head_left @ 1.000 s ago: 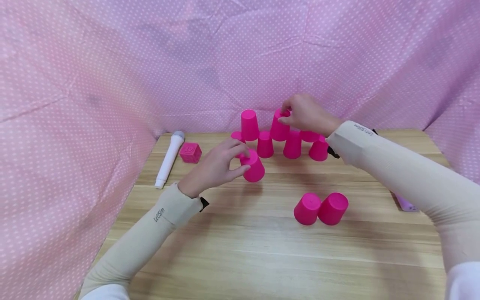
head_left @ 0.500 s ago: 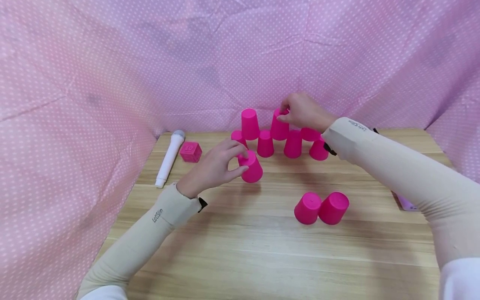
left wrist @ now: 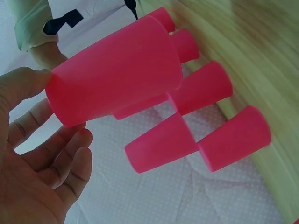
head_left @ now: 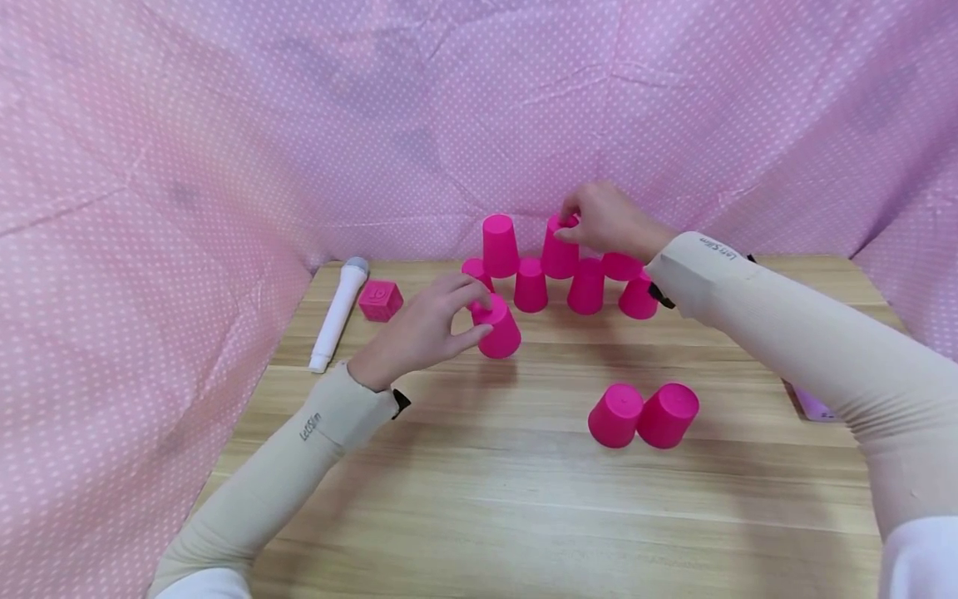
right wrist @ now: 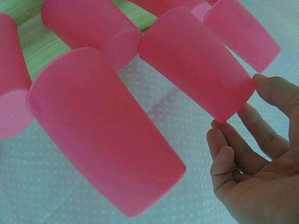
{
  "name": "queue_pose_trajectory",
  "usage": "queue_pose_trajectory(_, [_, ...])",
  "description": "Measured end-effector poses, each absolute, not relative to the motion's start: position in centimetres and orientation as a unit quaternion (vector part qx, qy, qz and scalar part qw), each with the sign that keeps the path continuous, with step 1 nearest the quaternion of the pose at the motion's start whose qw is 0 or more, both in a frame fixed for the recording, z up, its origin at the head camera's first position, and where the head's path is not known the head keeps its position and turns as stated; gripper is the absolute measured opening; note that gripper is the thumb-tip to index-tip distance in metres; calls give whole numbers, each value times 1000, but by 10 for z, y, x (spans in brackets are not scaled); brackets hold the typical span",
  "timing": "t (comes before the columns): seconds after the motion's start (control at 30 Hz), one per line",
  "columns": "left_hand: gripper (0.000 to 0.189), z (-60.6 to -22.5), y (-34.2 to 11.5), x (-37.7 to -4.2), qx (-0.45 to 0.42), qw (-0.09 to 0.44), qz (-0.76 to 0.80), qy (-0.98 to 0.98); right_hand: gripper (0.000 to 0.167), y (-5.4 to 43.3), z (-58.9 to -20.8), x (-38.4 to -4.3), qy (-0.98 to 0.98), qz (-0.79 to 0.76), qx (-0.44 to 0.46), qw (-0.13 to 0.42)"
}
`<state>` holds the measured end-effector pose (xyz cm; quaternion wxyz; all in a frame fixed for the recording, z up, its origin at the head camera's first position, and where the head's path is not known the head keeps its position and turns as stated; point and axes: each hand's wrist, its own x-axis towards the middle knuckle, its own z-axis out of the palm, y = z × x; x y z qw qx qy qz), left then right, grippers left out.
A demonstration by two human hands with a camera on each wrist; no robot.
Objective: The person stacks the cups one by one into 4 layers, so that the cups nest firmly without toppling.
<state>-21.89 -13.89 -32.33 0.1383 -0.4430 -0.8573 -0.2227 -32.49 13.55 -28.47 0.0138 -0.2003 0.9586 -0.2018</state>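
So the cups are all hot pink and upside down, and our two hands each have one. The left-hand cup (head_left: 500,334) is slightly tilted, at about 7 or 8 o'clock from the stack; our left hand (head_left: 419,329) pinches its narrow end between thumb and fingers, half open. Our right hand (head_left: 609,223) has the same kind of loose pinch, this time on the top of the middle upper cup (head_left: 558,256).

That one's in the second tier, with the left upper cup (head_left: 500,247) at its 9 o'clock and the right upper cup (head_left: 619,267) at its 3, partly hidden. Under them we've got a base row (head_left: 531,287) of four.

A loose pair (head_left: 616,418) sits side by side at 5 o'clock from the stack. Way over at 9 there's a white microphone (head_left: 337,320) with a pink cube (head_left: 381,301) just beside it on the wooden bench (head_left: 524,516). Something purple (head_left: 816,407) pokes out at 4 o'clock, mostly under our right sleeve (head_left: 786,333). Dotted pink cloth (head_left: 449,108) hangs behind at 12.
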Motion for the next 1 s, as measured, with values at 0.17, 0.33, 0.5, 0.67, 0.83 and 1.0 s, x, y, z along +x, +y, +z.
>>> queue_pose_trajectory(0.17, [26, -315, -138, -225, -438, 149, -233, -856, 22, 138, -285, -325, 957, -193, -218, 6])
queue_pose_trajectory(0.33, [27, -305, -137, -232, -416, 156, -234, -865, 24, 139, -285, -325, 955, -197, -223, 4])
queue_pose_trajectory(0.5, [23, -292, -136, -243, -401, 165, -268, -860, 24, 141, -286, -324, 953, -210, -217, 12])
queue_pose_trajectory(0.67, [22, -276, -131, -262, -383, 191, -285, -858, 22, 144, -288, -324, 951, -215, -220, 10])
queue_pose_trajectory(0.83, [25, -260, -121, -283, -349, 206, -273, -873, 21, 146, -290, -325, 950, -214, -226, -1])
queue_pose_trajectory(1.0, [26, -248, -108, -304, -333, 212, -282, -875, 22, 146, -291, -327, 948, -217, -232, -3])
